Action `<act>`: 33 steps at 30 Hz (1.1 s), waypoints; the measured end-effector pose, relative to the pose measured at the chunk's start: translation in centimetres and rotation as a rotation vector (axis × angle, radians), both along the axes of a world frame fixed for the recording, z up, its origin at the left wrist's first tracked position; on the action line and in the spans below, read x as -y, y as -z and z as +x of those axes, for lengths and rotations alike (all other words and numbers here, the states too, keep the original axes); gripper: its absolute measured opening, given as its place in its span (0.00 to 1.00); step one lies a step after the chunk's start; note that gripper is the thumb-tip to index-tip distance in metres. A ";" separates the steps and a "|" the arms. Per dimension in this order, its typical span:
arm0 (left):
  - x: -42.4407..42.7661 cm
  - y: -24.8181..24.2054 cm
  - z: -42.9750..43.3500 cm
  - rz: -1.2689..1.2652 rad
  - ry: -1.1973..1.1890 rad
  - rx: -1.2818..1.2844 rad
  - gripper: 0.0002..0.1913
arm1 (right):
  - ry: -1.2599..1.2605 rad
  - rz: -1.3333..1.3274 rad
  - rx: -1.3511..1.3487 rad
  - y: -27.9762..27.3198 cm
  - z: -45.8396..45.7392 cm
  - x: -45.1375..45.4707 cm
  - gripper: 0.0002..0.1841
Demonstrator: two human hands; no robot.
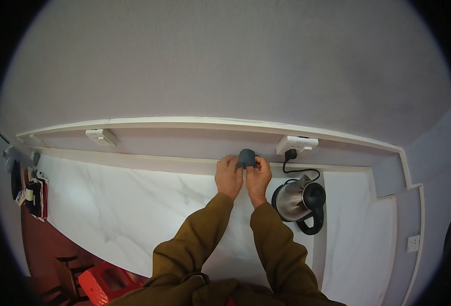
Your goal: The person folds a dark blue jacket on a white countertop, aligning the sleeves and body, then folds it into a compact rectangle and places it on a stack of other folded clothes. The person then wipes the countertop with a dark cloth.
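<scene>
Both my hands hold a small dark grey cylindrical object [246,157] near the wall, above the back edge of the white marbled tabletop [133,206]. My left hand [228,176] grips its left side, and the fingers of my right hand [259,176] close around its right side and lower edge. The object's rounded body and its top show between my fingertips; its underside is partly hidden. I cannot tell whether it touches the wall.
An electric kettle [292,201] of steel and black plastic stands to the right. Its black plug [290,154] sits in a white wall socket [297,144]. Another socket [101,137] is at left. Hanging cloths [37,195], a red plastic stool [108,285] and a wooden chair [68,277] lie beyond the table's left side.
</scene>
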State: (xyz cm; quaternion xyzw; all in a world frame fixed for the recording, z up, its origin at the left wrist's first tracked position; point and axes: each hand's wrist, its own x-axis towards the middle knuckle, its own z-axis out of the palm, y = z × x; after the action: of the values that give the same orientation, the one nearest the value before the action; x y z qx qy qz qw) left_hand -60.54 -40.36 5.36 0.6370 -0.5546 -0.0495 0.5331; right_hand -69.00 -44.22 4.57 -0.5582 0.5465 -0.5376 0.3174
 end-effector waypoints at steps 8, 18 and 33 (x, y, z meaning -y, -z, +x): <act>1.6 -8.6 -0.3 -0.326 0.015 -0.112 0.20 | -0.009 -0.370 0.071 -8.6 0.2 -0.1 0.13; -3.2 -0.4 0.0 0.074 0.087 -0.110 0.11 | -0.108 -0.016 -0.069 -2.7 -0.5 -3.2 0.12; -15.6 -2.3 -13.7 0.058 0.812 -0.230 0.15 | 0.281 -0.303 -0.213 -6.4 -17.0 -21.3 0.14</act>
State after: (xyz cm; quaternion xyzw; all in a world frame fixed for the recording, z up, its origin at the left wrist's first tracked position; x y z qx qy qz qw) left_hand -74.23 -24.79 7.65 0.3719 -0.6959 -0.3417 0.5105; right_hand -85.95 -22.96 10.93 -0.5714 0.5623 -0.5905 0.0928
